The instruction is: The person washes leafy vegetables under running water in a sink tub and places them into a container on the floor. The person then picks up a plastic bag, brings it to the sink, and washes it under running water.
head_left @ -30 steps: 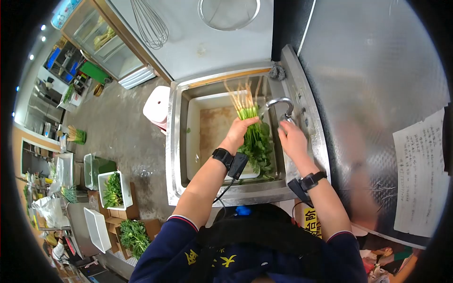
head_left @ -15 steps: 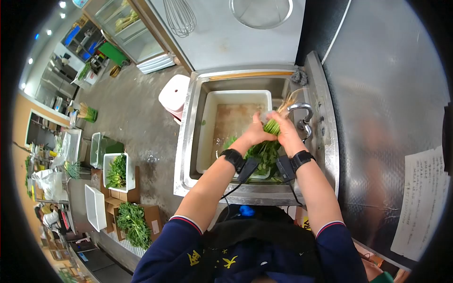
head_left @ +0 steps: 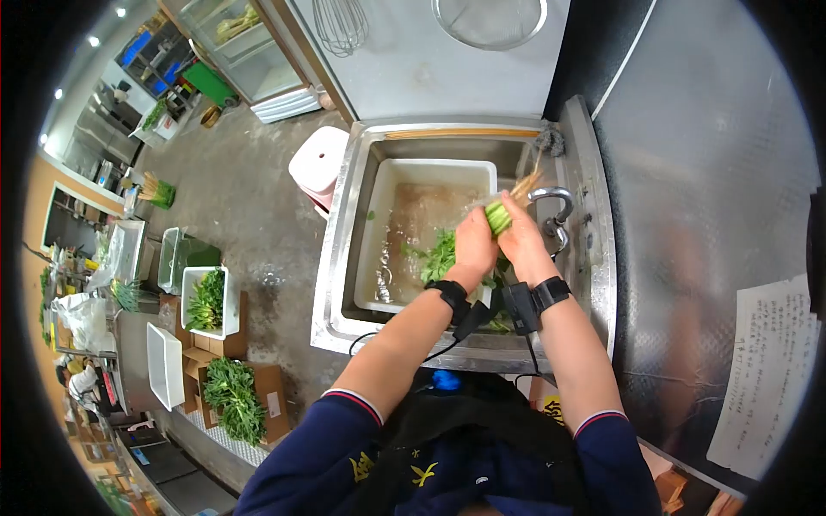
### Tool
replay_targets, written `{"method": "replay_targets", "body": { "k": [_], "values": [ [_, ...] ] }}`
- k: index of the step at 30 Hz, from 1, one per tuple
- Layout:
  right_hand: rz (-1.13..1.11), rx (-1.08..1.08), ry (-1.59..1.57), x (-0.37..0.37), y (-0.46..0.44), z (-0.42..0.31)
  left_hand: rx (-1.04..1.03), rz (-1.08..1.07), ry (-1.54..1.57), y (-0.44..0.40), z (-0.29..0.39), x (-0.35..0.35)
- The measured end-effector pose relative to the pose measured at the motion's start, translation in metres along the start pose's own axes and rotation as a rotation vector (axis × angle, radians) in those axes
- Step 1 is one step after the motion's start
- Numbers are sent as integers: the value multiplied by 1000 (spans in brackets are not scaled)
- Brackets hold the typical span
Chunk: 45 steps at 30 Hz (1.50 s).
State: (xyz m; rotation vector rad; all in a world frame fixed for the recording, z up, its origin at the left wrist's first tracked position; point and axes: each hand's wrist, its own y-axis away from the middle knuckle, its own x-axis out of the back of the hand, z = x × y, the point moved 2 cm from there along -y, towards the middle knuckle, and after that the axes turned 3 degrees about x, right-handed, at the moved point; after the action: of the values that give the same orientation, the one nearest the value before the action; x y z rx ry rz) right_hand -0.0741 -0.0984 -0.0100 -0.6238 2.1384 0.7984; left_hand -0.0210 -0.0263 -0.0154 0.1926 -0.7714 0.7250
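Both my hands are closed around a bunch of leafy greens (head_left: 497, 218) over the sink. My left hand (head_left: 476, 245) wraps the stems from the left, and my right hand (head_left: 521, 234) grips them from the right. Pale, stringy roots stick out beyond my fingers toward the upper right, near the curved faucet (head_left: 564, 196). The leaves hang down below my hands, partly hidden by my wrists. Under them a white tub (head_left: 375, 206) holding murky water sits inside the steel sink (head_left: 331, 297).
A scouring pad (head_left: 551, 142) lies on the sink's back right corner. To the left stand a pink-and-white bin (head_left: 318, 163) and a white crate of greens (head_left: 231, 314). More greens (head_left: 232, 400) lie on cardboard boxes. A handwritten sheet (head_left: 761, 378) is on the right.
My left hand has gone from spread fingers to wrapping the stems. The leaves have shifted left over the tub, and the view has moved slightly.
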Motion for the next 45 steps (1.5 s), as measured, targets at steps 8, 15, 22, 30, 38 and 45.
{"method": "replay_targets", "body": {
  "k": [8,15,22,30,38,45],
  "values": [
    [157,-29,26,39,27,-31,-98,-26,-174,-14,-7,1],
    [40,-37,155,35,25,-32,-172,-169,-125,-18,-7,9],
    [-140,-58,548,44,27,-43,45,-740,223,-38,-14,15],
    [-12,129,498,23,33,-36,184,-895,446,-33,-33,10],
    [-27,72,705,18,27,-32,183,-986,629,-22,-37,9],
    [-68,-8,588,23,23,-41,274,-932,644,-21,-33,19]
  ]
}}
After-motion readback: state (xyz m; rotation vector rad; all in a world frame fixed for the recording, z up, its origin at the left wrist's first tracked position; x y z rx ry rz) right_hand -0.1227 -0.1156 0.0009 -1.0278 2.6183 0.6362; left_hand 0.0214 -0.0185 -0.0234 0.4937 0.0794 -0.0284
